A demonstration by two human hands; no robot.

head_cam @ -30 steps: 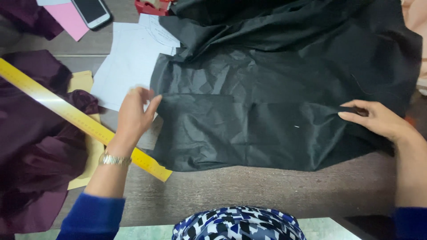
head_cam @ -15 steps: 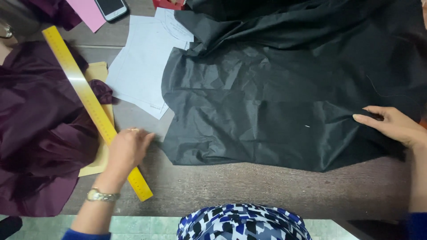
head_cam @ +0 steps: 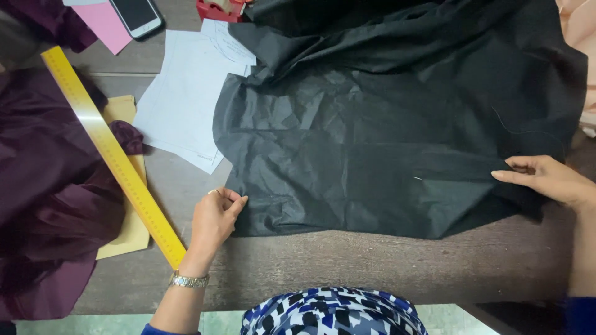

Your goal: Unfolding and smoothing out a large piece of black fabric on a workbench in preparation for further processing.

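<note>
A: Head view, change since half a second back: left hand [head_cam: 214, 217] has left the yellow ruler [head_cam: 112, 155] and now sits at the near-left corner of the black fabric [head_cam: 385, 136], fingertips drawn together, pinching that corner. Right hand [head_cam: 546, 180] holds much the same place at the fabric's right edge.

B: Right hand, state?

A: Fingers extended and close together, lying flat on the cloth edge; whether the thumb grips underneath cannot be told.

B: Fabric, location and lie?

A: Middle to right of the wooden surface [head_cam: 372, 267], creased. Long axis runs left to right, parallel to the near edge; the far part is bunched toward the far edge. Its left edge overlaps white paper sheets [head_cam: 186, 99].

B: Other items?

A: Purple cloth [head_cam: 49, 198] at the left edge, ruler lying slantwise across it and a tan sheet [head_cam: 124, 186]. Phone [head_cam: 138, 13] and pink card [head_cam: 105, 25] at the far-left corner. Red item at the far edge, kind unclear.

B: Risks?

A: Judged only: uneven pull between the two hands could skew the cloth or set the creases in; dragging it leftward could shift the paper sheets beneath.
</note>
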